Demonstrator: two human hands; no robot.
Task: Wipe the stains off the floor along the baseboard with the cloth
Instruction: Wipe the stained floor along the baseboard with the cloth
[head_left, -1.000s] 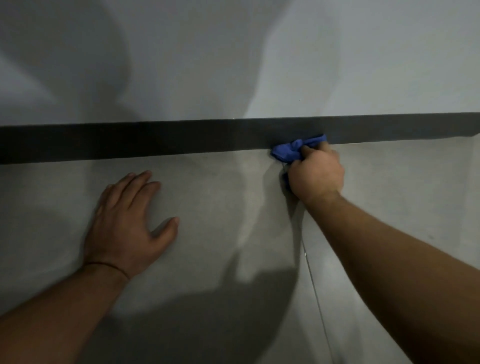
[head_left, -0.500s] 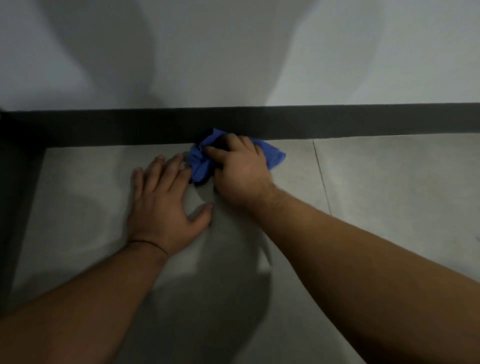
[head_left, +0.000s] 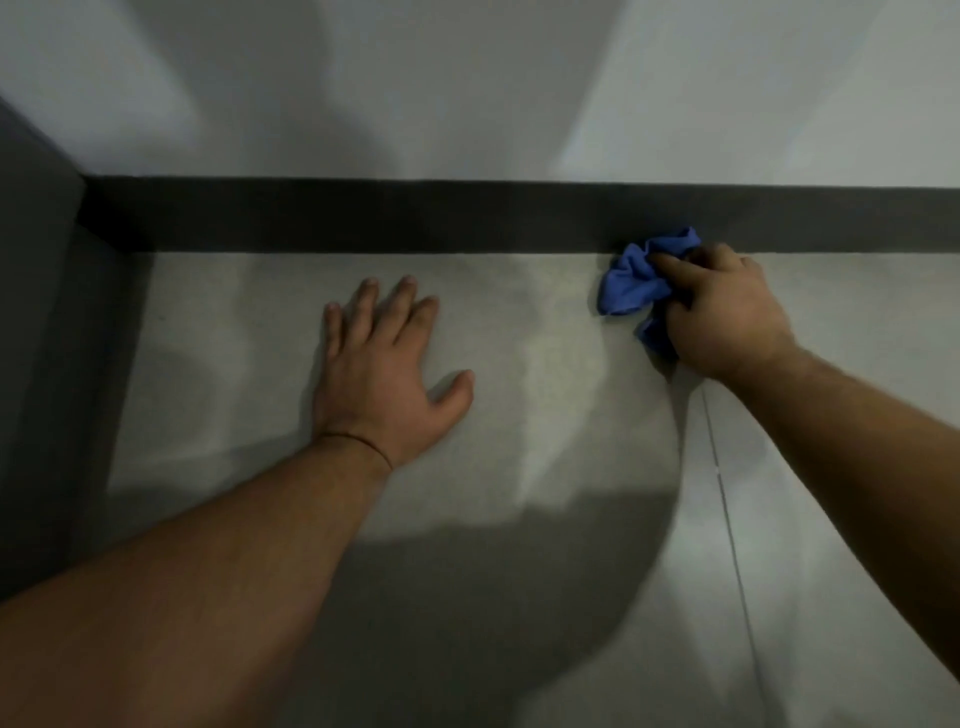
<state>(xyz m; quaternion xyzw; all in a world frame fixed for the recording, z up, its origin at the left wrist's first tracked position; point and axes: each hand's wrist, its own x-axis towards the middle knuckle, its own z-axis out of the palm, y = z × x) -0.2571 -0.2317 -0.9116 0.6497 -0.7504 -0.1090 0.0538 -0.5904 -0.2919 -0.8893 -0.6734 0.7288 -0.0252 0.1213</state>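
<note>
A crumpled blue cloth (head_left: 631, 283) lies on the grey tiled floor (head_left: 519, 364), its top edge touching the dark baseboard (head_left: 363, 215). My right hand (head_left: 722, 312) grips the cloth from the right and presses it down against the floor at the foot of the baseboard. My left hand (head_left: 382, 371) rests flat on the floor to the left, palm down, fingers spread, holding nothing. No stain shows clearly in this dim, shadowed light.
A pale wall (head_left: 467, 88) rises above the baseboard. A dark vertical surface (head_left: 47, 338) closes off the left side and meets the baseboard in a corner. A tile joint (head_left: 727, 519) runs toward me under my right forearm.
My right hand has swept the cloth to the right along the baseboard, away from my left hand. The left hand stays flat on the floor. The view has shifted a little.
</note>
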